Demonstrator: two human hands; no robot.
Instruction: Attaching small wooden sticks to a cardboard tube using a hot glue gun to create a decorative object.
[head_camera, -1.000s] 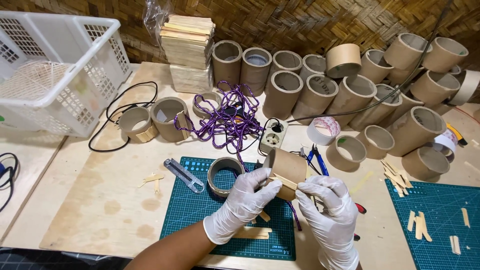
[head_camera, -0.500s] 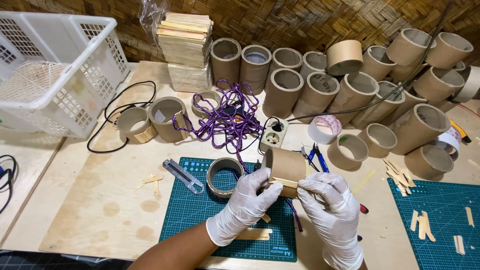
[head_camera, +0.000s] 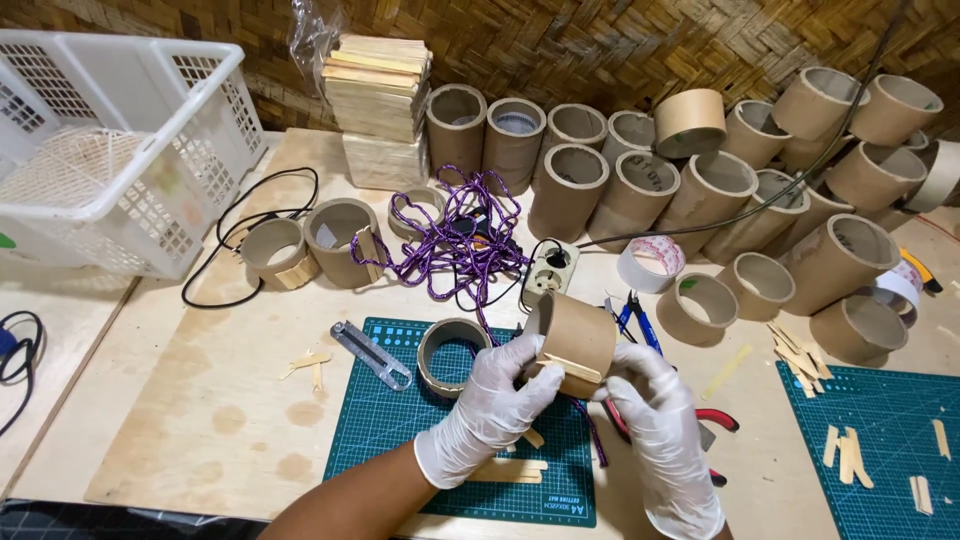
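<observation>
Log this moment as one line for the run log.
left hand: grips cardboard tube | right hand: supports tube | wooden stick: on tube side | under: green cutting mat

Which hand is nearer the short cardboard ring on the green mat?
Left. The left hand sits right beside the cardboard ring, almost touching its right edge. The right hand is farther right, beyond the cardboard tube both hands hold.

Bright, even light falls from above and leaves only short, soft shadows under the tubes (head_camera: 700, 190) and the basket (head_camera: 120, 150) on the counter (head_camera: 200, 420). The white gloves (head_camera: 500, 410) look slightly overexposed, with little surface detail. Focus is sharp across the middle, while the wide lens bends straight lines near the edges and the corners darken.
</observation>
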